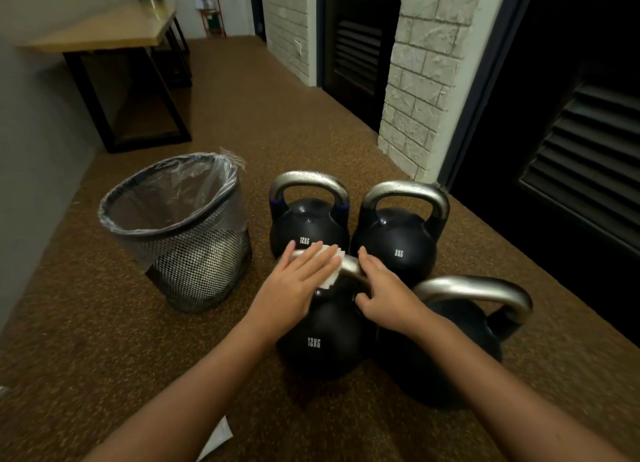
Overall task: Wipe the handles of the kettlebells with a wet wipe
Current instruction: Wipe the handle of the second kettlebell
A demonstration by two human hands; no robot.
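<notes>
Several black kettlebells with bare metal handles stand together on the brown floor. The near left one (317, 340) is marked 12KG. My left hand (294, 283) lies flat with straight fingers on a white wet wipe (332, 276), pressing it onto this kettlebell's handle (351, 266). My right hand (384, 293) grips the right side of the same handle, fingers curled around it. Behind stand another 12KG kettlebell (308, 226) and an 8KG one (398, 247). A fourth kettlebell (450, 350) sits at the near right, its handle (478, 288) free.
A black mesh waste bin (180, 233) with a clear plastic liner stands left of the kettlebells. A wooden table (104, 32) on a black frame is at the far left. A white brick pillar (422, 80) and dark louvred doors (571, 150) line the right. White packaging (218, 437) lies near the bottom edge.
</notes>
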